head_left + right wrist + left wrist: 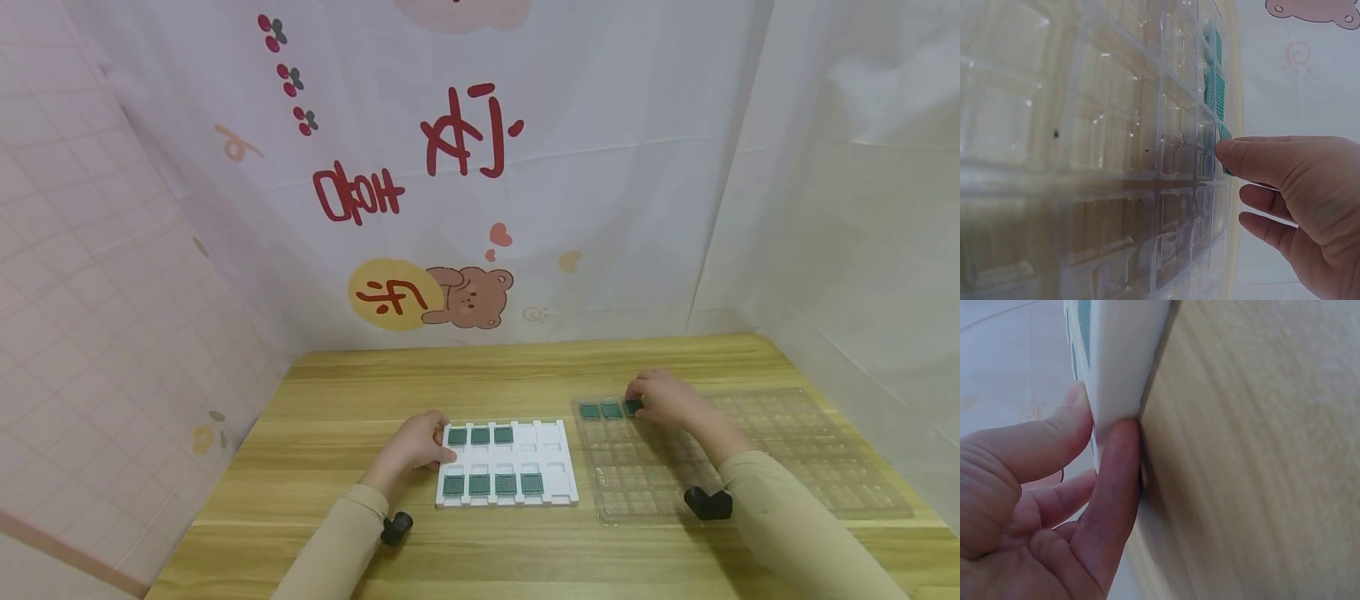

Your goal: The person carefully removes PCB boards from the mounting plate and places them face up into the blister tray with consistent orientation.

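My left hand (422,442) grips the left edge of a white plastic tray (480,457), thumb on top; in the left wrist view the fingers (1115,481) lie against its side wall. Three small square green circuit boards (480,436) sit in the tray's far row and several in its near row. To the right, my right hand (663,398) pinches another green circuit board (1225,132) between thumb and finger, at the third compartment of the far row of a clear compartment tray (622,458). Two green boards (612,410) lie in the compartments left of it.
The clear tray extends right beneath my right forearm, towards the table's right edge. A wooden table (337,392) carries both trays. White printed curtains (600,208) hang behind and at the sides. Black wrist devices (708,503) sit on both wrists.
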Demonstrator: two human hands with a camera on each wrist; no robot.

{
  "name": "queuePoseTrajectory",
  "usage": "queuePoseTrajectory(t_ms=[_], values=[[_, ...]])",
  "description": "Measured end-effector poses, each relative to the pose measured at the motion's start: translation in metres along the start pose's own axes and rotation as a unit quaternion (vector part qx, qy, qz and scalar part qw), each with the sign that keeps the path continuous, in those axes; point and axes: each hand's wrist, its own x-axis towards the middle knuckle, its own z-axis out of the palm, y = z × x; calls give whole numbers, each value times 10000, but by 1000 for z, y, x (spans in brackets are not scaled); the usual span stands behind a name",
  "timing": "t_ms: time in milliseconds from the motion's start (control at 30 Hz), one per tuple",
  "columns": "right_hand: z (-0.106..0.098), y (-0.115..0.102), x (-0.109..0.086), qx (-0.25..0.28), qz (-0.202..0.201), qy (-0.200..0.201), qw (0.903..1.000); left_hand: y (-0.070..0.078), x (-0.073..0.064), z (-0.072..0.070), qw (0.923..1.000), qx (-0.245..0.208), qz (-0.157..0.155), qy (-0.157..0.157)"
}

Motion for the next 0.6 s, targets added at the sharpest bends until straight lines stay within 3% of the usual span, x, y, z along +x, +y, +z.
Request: queuePoseTrajectory(t_ms=[600], values=[[-3,-3,-2,105,83,-81,9999,-1,0,0,10000,16,33,-7]])
